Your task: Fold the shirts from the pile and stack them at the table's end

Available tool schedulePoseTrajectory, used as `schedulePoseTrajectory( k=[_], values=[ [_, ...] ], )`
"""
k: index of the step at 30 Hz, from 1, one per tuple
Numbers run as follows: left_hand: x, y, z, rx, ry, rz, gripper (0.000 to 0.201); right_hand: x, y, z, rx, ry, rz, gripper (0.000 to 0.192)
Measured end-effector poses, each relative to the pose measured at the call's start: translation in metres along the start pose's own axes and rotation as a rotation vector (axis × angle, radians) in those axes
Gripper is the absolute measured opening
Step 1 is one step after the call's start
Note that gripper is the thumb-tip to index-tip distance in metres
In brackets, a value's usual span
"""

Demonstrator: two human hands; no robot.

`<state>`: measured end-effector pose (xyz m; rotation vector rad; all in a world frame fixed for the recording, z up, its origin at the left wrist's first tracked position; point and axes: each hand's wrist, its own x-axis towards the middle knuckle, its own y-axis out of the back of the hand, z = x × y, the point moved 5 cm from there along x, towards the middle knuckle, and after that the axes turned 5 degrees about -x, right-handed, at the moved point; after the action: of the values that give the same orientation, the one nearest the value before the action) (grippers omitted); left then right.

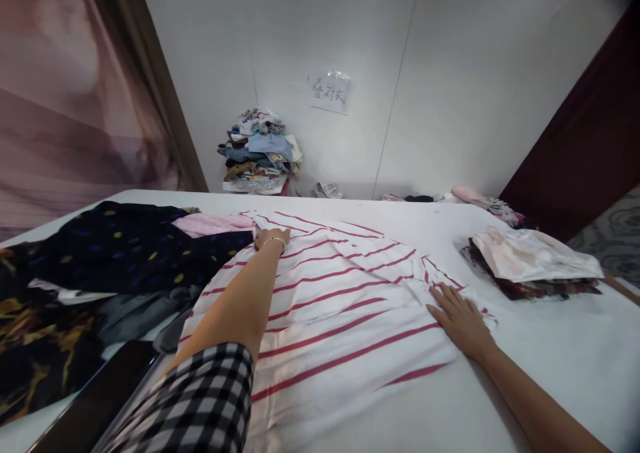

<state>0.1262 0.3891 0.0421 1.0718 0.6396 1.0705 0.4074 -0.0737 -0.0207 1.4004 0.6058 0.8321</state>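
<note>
striped garment: white with red stripes [340, 286], spread out on the white table [575, 353], between the two side piles
left hand: on the garment's far left part [270, 235], fingers bent; cannot tell whether they pinch the cloth
right hand: laid on the garment's right edge [461, 318], palm down, fingers extended and slightly spread
left pile: dark spotted cloth [125, 253] on top, just beside the garment
right pile: pale cloth [535, 256] over darker pieces, near the right hand
by the wall: a heap of clothes [270, 147], left of a paper sign [330, 94]

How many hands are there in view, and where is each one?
2: the left hand is at the far left part of the striped garment; the right hand is at its right side.
</note>
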Motion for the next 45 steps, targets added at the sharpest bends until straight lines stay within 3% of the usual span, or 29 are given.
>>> schedulePoseTrajectory(
  k=[4, 11, 15, 18, 21, 24, 27, 30, 32, 34, 37, 41, 45],
  values=[
    [-0.005, -0.004, -0.008, 0.022, 0.159, 0.036, 0.053, 0.000, 0.001, -0.001, 0.024, -0.007, 0.011, 0.054],
    [-0.006, 0.011, 0.000, -0.055, 0.076, 0.031, 0.036, 0.000, 0.010, -0.007, 0.055, -0.021, -0.041, 0.055],
    [-0.002, 0.032, 0.028, -0.154, -0.050, 0.105, 0.044, -0.001, 0.011, -0.007, 0.094, -0.015, -0.024, 0.055],
    [-0.013, 0.057, 0.068, -0.213, -0.206, 0.225, 0.052, 0.000, 0.008, -0.007, 0.111, -0.016, -0.014, 0.055],
    [-0.060, 0.078, 0.127, -0.234, -0.611, 0.325, 0.053, 0.001, 0.009, -0.005, 0.148, -0.030, -0.011, 0.056],
    [-0.149, 0.072, 0.175, -0.158, -1.095, 0.260, 0.051, 0.001, 0.019, -0.001, 0.313, -0.063, -0.023, 0.061],
    [-0.241, 0.035, 0.186, -0.041, -1.418, -0.002, 0.047, -0.006, 0.041, -0.009, 0.681, -0.063, 0.025, 0.073],
    [-0.295, -0.001, 0.170, 0.005, -1.508, -0.191, 0.051, -0.015, 0.059, -0.040, 1.089, 0.044, 0.021, 0.082],
    [-0.302, -0.012, 0.156, 0.000, -1.477, -0.250, 0.052, -0.021, 0.064, -0.064, 1.144, 0.035, -0.023, 0.086],
    [-0.288, -0.011, 0.143, -0.011, -1.388, -0.264, 0.049, -0.025, 0.067, -0.081, 1.011, -0.002, -0.011, 0.088],
    [-0.234, 0.007, 0.115, 0.029, -1.089, -0.197, 0.044, -0.025, 0.073, -0.095, 0.830, 0.042, 0.032, 0.078],
    [-0.152, 0.040, 0.046, 0.228, -0.549, -0.099, 0.048, -0.013, 0.074, -0.086, 0.865, -0.057, 0.073, 0.060],
    [-0.107, 0.057, -0.006, 0.291, -0.344, -0.087, 0.055, 0.009, 0.087, -0.072, 1.167, -0.173, 0.097, 0.040]
  ],
)
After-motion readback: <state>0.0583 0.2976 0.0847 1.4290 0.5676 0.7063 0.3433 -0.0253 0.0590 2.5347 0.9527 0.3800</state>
